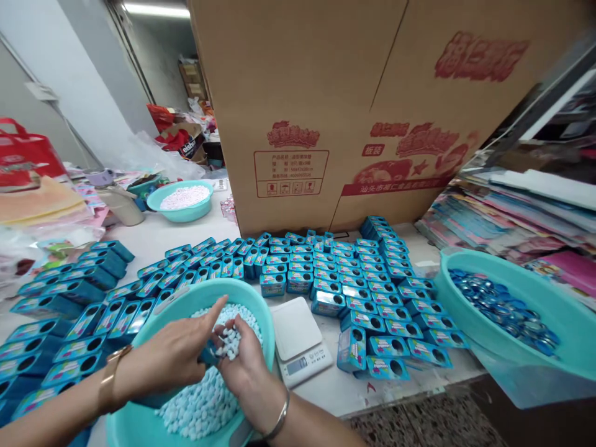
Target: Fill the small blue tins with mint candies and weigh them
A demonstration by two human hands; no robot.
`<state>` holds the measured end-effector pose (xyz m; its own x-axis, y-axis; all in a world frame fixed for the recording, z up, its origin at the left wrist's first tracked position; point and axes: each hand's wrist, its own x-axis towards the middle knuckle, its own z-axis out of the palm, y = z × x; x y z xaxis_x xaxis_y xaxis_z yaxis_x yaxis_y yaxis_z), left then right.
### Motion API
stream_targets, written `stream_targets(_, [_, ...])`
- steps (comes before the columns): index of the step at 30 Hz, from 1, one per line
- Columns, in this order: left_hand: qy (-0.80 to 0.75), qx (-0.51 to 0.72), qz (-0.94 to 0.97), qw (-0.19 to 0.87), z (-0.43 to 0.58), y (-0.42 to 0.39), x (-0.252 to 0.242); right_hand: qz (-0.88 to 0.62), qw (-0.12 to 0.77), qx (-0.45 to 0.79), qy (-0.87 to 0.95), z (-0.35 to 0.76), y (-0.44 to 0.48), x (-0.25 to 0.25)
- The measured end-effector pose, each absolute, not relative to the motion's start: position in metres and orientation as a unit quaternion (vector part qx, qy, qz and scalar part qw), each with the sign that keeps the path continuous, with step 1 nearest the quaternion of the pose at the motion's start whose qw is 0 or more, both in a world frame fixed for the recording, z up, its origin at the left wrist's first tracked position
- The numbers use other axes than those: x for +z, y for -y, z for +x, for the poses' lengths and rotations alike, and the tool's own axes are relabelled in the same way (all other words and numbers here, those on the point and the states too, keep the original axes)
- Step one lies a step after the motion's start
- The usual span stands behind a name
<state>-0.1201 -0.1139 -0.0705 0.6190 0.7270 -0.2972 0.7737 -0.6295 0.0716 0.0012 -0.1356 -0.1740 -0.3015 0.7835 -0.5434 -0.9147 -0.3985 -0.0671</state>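
A large teal basin holds many pale blue candies. Above it, my right hand is cupped palm up around a small pile of white-blue candies. My left hand reaches over the basin from the left, its index finger stretched out and its other fingers curled round a blue tin, mostly hidden beneath the hand. The two hands nearly meet. Just right of the basin lies a white digital scale with nothing on its plate.
Rows of blue tins with round holes cover the table. A teal basin of shiny blue lids stands at right. Behind rises a large cardboard box. Another basin of pale candies is at back left.
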Motion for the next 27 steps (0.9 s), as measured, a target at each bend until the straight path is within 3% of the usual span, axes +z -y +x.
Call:
stream_targets(9, [-0.43, -0.073, 0.897, 0.075, -0.114, 0.119, -0.046, -0.216, 0.535, 0.805, -0.139, 0.011, 0.138, -0.166])
stream_targets(18, [-0.489, 0.009, 0.861, 0.137, -0.1, 0.123, -0.028, -0.24, 0.528, 0.795, -0.178, 0.045, 0.133, -0.155])
stream_targets(22, [-0.462, 0.124, 0.863, 0.164, -0.079, 0.125, -0.018, -0.215, 0.568, 0.773, -0.182, 0.091, 0.13, -0.138])
stream_targets(27, [-0.424, 0.216, 0.864, 0.166, -0.033, 0.115, -0.042, -0.223, 0.677, 0.682, -0.163, 0.168, 0.14, -0.128])
